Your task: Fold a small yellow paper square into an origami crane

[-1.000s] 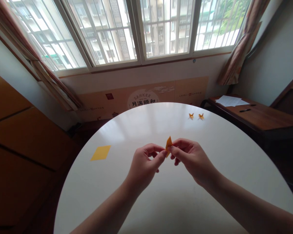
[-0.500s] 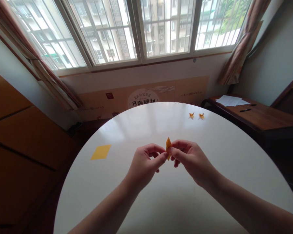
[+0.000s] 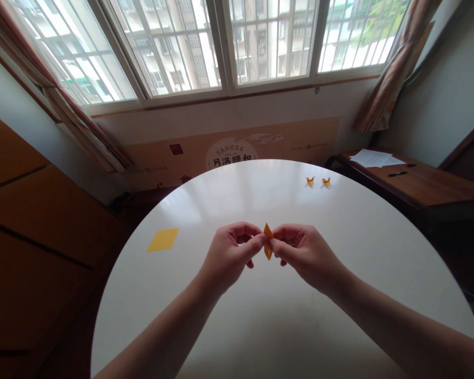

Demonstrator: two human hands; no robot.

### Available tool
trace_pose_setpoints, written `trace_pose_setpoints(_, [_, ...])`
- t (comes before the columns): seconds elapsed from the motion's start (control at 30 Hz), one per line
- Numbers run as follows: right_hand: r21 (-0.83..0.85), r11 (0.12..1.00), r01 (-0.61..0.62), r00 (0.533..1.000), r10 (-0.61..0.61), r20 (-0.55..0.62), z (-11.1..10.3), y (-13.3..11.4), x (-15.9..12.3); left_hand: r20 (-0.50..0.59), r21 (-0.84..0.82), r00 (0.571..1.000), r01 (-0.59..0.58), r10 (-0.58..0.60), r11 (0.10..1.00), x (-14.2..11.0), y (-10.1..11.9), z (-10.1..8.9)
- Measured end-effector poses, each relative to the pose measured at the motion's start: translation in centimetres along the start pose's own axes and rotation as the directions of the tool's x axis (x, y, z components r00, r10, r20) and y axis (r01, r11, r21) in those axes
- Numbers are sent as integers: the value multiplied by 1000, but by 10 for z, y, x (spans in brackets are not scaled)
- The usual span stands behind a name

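Between my two hands is a small piece of folded orange-yellow paper (image 3: 267, 251), narrow and diamond-shaped, held above the white round table (image 3: 237, 326). My left hand (image 3: 232, 253) pinches its left side between thumb and forefinger. From the other side, my right hand (image 3: 300, 251) grips it with thumb and fingers, the fingertips of both hands close together. The fingers hide the middle of the paper. Off to the left, a flat yellow sheet of paper (image 3: 163, 240) lies on the table. Two small folded paper birds (image 3: 310, 181) (image 3: 326, 182) stand near the far right edge.
Beyond the table's right edge is a wooden desk (image 3: 430, 184) with white papers (image 3: 373, 157) and a dark pen (image 3: 397, 174). A wooden cabinet (image 3: 31, 252) stands at the left. Barred windows (image 3: 272, 42) with curtains (image 3: 387, 100) rise behind.
Both hands have shifted slightly left with the folded paper, and the left fingertips now cover more of its middle. The view has tilted down a little. The sheet and birds stay put.
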State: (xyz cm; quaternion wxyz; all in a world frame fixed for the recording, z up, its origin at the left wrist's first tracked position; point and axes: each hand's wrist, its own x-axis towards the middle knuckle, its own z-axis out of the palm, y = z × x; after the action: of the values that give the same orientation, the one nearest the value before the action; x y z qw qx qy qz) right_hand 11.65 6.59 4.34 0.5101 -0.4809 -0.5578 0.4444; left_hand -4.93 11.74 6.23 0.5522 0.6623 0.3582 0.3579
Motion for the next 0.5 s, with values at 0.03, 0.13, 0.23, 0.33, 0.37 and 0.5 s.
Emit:
trace_pose_setpoints(0.03, [-2, 1000, 2, 1000, -2, 1, 0, 0, 0, -7, 5, 1000, -3, 3, 1000, 0, 0, 1])
trace_pose_setpoints(0.13, [8, 1000, -1, 1000, 1, 2, 1, 0, 0, -32, 56, 999, -35, 36, 998, -2, -1, 3])
trace_pose_setpoints(0.23, [56, 998, -13, 1000, 14, -3, 1, 2, 2, -55, 96, 996, -65, 71, 993, -3, -2, 4])
trace_pose_setpoints(0.33, [133, 991, -33, 999, 37, -30, -1, 4, 3, -69, 81, 996, -49, 55, 995, -2, -2, 5])
trace_pose_setpoints(0.37, [156, 987, -40, 998, 47, -43, -1, 4, 4, -73, 70, 996, -39, 44, 997, -2, -1, 5])
trace_pose_setpoints(0.5, [207, 977, -49, 993, 70, -96, -3, 4, 6, -51, 78, 999, -8, 12, 997, -2, 0, 5])
